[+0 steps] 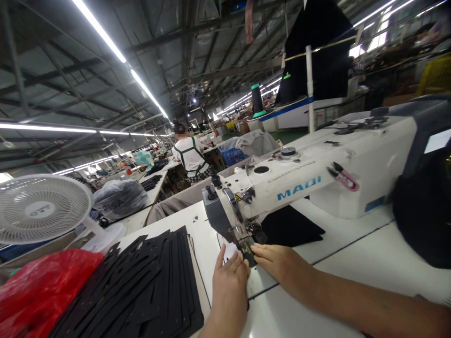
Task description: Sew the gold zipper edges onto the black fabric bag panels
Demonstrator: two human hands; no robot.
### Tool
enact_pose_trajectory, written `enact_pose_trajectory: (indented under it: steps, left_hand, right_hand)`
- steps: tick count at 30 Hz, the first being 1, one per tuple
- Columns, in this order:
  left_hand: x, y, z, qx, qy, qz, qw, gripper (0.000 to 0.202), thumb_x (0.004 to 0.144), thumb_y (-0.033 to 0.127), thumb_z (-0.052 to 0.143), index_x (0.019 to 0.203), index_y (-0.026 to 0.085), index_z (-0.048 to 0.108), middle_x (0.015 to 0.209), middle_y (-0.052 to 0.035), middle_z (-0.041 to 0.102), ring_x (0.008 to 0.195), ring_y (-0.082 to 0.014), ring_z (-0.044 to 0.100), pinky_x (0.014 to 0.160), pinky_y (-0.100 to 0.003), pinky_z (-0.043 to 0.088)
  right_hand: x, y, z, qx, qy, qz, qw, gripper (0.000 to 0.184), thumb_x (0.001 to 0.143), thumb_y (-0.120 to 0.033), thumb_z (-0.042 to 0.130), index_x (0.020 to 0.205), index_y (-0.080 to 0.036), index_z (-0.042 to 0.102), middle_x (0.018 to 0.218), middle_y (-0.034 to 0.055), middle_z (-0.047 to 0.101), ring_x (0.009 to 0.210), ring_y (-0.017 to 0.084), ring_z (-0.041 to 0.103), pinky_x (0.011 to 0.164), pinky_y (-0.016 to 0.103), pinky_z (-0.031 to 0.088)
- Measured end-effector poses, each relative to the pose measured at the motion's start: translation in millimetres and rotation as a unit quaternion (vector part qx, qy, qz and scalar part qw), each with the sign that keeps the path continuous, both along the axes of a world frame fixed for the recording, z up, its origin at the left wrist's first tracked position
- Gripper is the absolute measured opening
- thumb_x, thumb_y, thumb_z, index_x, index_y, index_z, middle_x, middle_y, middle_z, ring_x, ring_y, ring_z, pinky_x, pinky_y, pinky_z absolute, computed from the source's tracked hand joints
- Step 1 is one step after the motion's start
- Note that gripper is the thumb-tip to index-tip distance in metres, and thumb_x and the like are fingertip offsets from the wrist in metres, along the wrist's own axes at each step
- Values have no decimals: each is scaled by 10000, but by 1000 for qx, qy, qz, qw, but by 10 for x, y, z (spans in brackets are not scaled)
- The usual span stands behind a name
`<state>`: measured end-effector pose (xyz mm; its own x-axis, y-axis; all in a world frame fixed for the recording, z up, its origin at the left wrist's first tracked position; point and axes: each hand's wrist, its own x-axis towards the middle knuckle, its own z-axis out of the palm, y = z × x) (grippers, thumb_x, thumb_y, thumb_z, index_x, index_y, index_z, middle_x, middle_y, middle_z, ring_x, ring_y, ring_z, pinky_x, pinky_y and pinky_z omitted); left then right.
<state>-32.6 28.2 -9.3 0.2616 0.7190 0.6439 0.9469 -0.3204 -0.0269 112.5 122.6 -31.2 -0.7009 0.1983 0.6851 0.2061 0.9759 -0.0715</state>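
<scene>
At the needle end of a white sewing machine point(292, 183) marked MAQI, a small dark piece of material point(249, 257) lies under the presser foot. My left hand point(229, 284) is at its left side, the fingers bent and closed on its edge. A small white patch point(229, 251) shows by those fingertips; what it is I cannot make out. From the right, my right hand point(278, 263) presses its closed fingertips onto the same piece, close to the foot. The undersides of both hands are hidden.
Stacked black cut pieces point(155, 286) cover the table's left side, beside a red plastic bag point(45, 286) and a white fan point(38, 209). A black panel point(291, 225) lies behind the needle. Pink-handled thread snips point(343, 176) sit on the machine. A person point(190, 155) stands beyond.
</scene>
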Motion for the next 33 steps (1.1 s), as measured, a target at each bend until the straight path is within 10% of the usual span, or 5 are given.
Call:
enact_pose_trajectory:
  steps: [22,33]
  left_hand:
    - [-127,157,-150,-2,-22,21,1000,201,881,101,456,823,192,626,893,-44,719,875,-189,671,889,-430,509]
    - [-61,120,-42,21,-71,22,997,213,794,43,475,783,197,622,858,-36,714,802,-180,671,898,-427,486]
  right_hand:
    - [-113,147,-87,-109,-28,28,993,188,916,-286,501,1038,-174,590,1018,56,620,847,151,610,745,332,520]
    - [-23,90,182,-88,-41,36,995,318,876,-48,341,861,-166,635,876,55,669,861,174,636,738,261,520]
